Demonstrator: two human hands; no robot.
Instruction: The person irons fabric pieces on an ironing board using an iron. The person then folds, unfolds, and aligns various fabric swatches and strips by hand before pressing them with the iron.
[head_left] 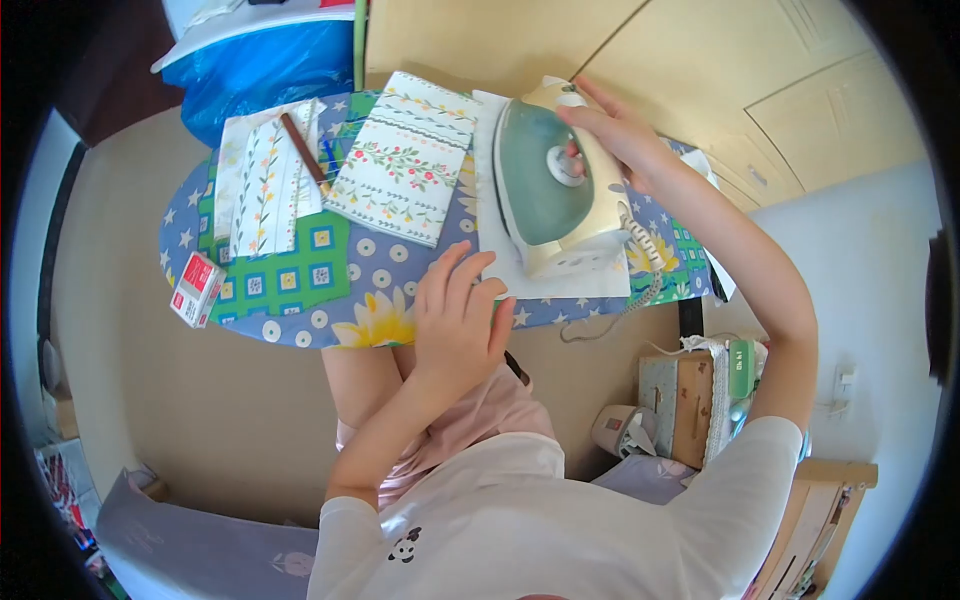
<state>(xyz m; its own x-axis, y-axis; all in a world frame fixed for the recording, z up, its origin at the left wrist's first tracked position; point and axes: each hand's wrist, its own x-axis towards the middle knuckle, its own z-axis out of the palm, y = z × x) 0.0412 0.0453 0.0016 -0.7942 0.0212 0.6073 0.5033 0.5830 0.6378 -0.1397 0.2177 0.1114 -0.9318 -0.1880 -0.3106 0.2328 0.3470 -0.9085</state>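
A green and cream iron (548, 180) stands on white paper (487, 255) on the patterned ironing board (375, 265). My right hand (625, 138) is wrapped round the handle of the iron. At the board's near edge, my left hand (462, 305) has its fingers apart and holds nothing. Just beyond its fingertips lies a floral patterned sheet (408, 160). Further left are a narrower floral strip (268, 190), a brown pen-like stick (304, 153) and a small red and white box (198, 289).
A blue plastic bag (270, 75) hangs behind the board at the left. Cream cabinets (700, 80) line the back. The iron's coiled cord (640, 245) drops past the board's near edge. A small bin (622, 430) and a wooden drawer box (692, 400) stand lower right.
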